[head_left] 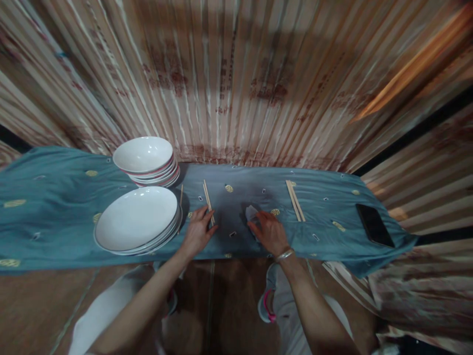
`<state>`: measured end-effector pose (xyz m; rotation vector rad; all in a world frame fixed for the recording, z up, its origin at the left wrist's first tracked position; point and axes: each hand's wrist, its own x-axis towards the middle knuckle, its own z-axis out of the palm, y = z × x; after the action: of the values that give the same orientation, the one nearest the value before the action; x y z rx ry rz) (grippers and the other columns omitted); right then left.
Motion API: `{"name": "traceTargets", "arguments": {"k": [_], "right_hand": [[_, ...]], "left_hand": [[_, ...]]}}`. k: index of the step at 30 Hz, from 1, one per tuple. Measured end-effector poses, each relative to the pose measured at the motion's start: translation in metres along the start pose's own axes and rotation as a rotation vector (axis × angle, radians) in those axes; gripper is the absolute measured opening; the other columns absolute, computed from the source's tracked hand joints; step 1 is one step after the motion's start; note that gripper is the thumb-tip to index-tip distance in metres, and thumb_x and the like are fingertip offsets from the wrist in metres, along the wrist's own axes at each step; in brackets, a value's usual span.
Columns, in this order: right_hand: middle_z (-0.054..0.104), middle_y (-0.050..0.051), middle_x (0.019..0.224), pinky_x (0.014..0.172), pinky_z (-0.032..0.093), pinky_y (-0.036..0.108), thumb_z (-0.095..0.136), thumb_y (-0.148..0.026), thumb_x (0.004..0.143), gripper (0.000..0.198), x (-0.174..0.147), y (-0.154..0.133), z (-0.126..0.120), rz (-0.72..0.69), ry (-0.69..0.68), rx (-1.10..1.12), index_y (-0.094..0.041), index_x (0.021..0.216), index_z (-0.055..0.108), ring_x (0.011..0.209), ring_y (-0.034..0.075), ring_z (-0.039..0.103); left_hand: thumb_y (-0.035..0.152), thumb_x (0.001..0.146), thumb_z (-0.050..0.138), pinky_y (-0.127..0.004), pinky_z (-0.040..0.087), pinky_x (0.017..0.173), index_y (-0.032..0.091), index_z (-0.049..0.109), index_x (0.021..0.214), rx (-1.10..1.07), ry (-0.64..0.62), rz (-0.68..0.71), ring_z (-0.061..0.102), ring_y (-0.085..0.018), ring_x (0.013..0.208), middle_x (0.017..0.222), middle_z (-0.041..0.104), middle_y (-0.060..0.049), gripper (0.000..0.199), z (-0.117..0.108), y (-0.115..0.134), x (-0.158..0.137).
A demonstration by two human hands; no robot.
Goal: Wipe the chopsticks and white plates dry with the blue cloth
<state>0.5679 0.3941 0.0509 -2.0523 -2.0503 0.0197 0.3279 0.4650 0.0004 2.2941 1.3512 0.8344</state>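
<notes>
Two chopsticks [207,195] lie mid-worktop [246,190], long axis running from near to far edge, far ends tipped slightly left; the left hand [198,230] touches them, its grip unclear. The right hand [271,231] pinches one crumpled white wad [251,212]. Rightward lie two more sticks [294,201], then one phone [374,225] near the right edge. Leftward, one lone stick [181,195] is partly hidden by one plate stack [138,217] at the near edge; one bowl stack [144,153] stands at the far edge.

Illum. was dim, w/ orange glow upper R; bowls [144,155] bore glints; table [251,178] showed soft shadows; edges looked stretched.
</notes>
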Motion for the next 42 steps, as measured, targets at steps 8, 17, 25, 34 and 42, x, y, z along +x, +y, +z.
{"name": "traceTargets", "arguments": {"k": [8, 17, 25, 34, 42], "right_hand": [[0.067, 0.01, 0.104, 0.087, 0.046, 0.031, 0.054, -0.038, 0.089, 0.025, 0.0, 0.0, -0.003, 0.022, -0.012, 0.027, -0.019, 0.102, 0.064, 0.101, 0.023, 0.06], [0.067, 0.01, 0.101, 0.086, 0.046, 0.03, 0.055, -0.038, 0.089, 0.025, 0.003, 0.0, -0.003, 0.027, -0.022, 0.027, -0.019, 0.102, 0.064, 0.1, 0.021, 0.06], [0.066, 0.011, 0.103, 0.087, 0.044, 0.03, 0.055, -0.036, 0.089, 0.026, 0.003, 0.001, -0.001, 0.038, -0.046, 0.06, -0.015, 0.102, 0.064, 0.101, 0.022, 0.058], [0.065, 0.014, 0.11, 0.089, 0.043, 0.033, 0.051, -0.034, 0.091, 0.029, 0.003, -0.001, -0.004, 0.022, 0.01, 0.065, -0.014, 0.108, 0.063, 0.104, 0.024, 0.057], [0.065, 0.013, 0.108, 0.088, 0.043, 0.033, 0.063, -0.042, 0.082, 0.036, -0.002, -0.003, -0.008, 0.061, -0.133, 0.034, -0.015, 0.105, 0.063, 0.104, 0.026, 0.056]], "left_hand": [[0.021, 0.079, 0.051, -0.048, 0.044, 0.098, 0.017, 0.067, 0.107, -0.086, -0.085, 0.053, 0.055, -0.027, 0.11, 0.125, 0.06, -0.012, 0.032, 0.004, 0.001, 0.007], [0.019, 0.067, 0.057, -0.043, 0.04, 0.104, 0.015, 0.06, 0.122, -0.108, -0.196, 0.058, 0.05, -0.028, 0.121, 0.137, 0.051, -0.013, 0.055, -0.002, 0.004, 0.004], [0.014, 0.071, 0.049, -0.044, 0.042, 0.102, 0.016, 0.063, 0.118, -0.063, -0.226, 0.072, 0.053, -0.026, 0.117, 0.136, 0.052, -0.011, 0.049, -0.003, 0.005, 0.009], [0.034, 0.075, 0.063, -0.043, 0.047, 0.093, 0.016, 0.061, 0.113, -0.096, -0.054, 0.007, 0.059, -0.027, 0.104, 0.116, 0.062, -0.013, 0.042, 0.004, 0.009, 0.017], [0.023, 0.078, 0.056, -0.031, 0.05, 0.076, 0.016, 0.059, 0.11, 0.055, -0.135, -0.114, 0.063, -0.019, 0.077, 0.094, 0.064, -0.007, 0.033, 0.004, 0.015, 0.031]]}}
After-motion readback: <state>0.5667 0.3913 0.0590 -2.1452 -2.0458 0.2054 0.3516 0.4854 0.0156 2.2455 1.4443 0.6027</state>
